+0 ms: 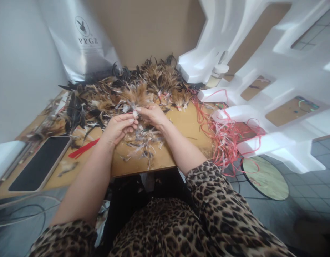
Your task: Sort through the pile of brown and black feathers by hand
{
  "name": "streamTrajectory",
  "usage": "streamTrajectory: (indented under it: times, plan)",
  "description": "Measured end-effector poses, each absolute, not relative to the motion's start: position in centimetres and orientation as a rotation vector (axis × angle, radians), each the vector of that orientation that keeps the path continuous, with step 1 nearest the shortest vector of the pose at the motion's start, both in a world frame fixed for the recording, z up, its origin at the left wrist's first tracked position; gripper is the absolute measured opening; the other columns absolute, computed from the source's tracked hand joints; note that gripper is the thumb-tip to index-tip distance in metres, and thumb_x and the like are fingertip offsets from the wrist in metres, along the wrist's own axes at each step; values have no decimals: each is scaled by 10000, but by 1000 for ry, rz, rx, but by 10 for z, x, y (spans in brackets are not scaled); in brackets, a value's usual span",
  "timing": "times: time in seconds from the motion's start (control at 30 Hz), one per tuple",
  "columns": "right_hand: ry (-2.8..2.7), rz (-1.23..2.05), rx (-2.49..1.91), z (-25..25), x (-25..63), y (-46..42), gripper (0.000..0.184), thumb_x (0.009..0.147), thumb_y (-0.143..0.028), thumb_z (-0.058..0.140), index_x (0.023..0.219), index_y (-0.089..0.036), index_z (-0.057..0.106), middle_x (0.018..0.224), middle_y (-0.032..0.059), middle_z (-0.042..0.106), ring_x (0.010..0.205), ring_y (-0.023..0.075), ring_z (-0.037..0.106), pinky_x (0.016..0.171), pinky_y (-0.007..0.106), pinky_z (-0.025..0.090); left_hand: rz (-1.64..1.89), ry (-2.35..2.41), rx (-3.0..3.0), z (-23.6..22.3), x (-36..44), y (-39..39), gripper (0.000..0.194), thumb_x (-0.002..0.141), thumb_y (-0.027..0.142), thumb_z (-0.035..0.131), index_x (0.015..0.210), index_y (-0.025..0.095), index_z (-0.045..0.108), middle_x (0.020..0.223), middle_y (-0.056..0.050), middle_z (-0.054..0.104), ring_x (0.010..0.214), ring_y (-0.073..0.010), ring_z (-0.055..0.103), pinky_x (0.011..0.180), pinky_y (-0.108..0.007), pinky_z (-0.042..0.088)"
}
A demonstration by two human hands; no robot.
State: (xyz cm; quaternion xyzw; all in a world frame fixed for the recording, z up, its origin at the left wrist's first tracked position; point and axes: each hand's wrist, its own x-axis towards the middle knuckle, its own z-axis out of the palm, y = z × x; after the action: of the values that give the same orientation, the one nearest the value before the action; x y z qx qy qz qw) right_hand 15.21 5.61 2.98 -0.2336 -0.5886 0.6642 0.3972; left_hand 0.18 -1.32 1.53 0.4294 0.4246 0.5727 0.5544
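Head view: left hand (121,125) and right hand (153,115) both pinched the pale base of a brown feather bunch (136,93) above the table (193,123), probably to keep its plumes fanned free. Feather pile (161,75) sat just beyond, likely for short reach. Red strings (226,142) tangled at right; phone (40,164) lay left, apart from the work.

We're rocking a leopard-print top (165,225), tan with dark spots, sleeves (215,192) leaving our forearms (178,142) bare, plus black pants (127,205).
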Motion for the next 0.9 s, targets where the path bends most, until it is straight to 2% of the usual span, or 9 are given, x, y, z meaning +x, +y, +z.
streamTrajectory:
  times: [0.13,0.33,0.57,0.77,0.9]
  plan:
    - [-1500,1659,-623,30,152,56,408,658,-475,708,583,-163,455,395,-100,304,388,25,213,397,211,119,1400,988,962,16,3,-13,315,593,230,763,877,110,701,785,-89,698,609,-118,635,516,-193,475]
    - [-1496,1642,-626,25,149,58,434,629,-476,730,550,-164,438,388,-95,319,380,23,233,398,209,132,1598,1104,981,11,4,-6,278,595,313,780,786,121,717,675,-53,671,535,-77,582,479,-165,430]
    - [-1490,1744,-622,23,147,57,412,601,-488,746,642,-134,540,399,-98,329,371,18,203,375,205,107,1716,1199,1109,8,3,-2,183,654,305,737,726,137,722,618,-32,656,491,-65,543,455,-165,412]
    - [-1484,1806,-631,22,147,59,453,593,-470,761,559,-164,428,393,-113,254,367,11,162,358,194,95,1701,1405,1201,16,4,-9,179,700,318,699,657,145,697,583,-30,641,471,-76,538,428,-172,395]
    - [-1499,1840,-696,21,148,60,458,590,-451,772,565,-170,411,395,-117,249,365,7,151,353,181,83,1743,1363,1150,18,5,-11,186,698,330,698,640,155,679,600,-20,637,463,-60,514,432,-164,381]
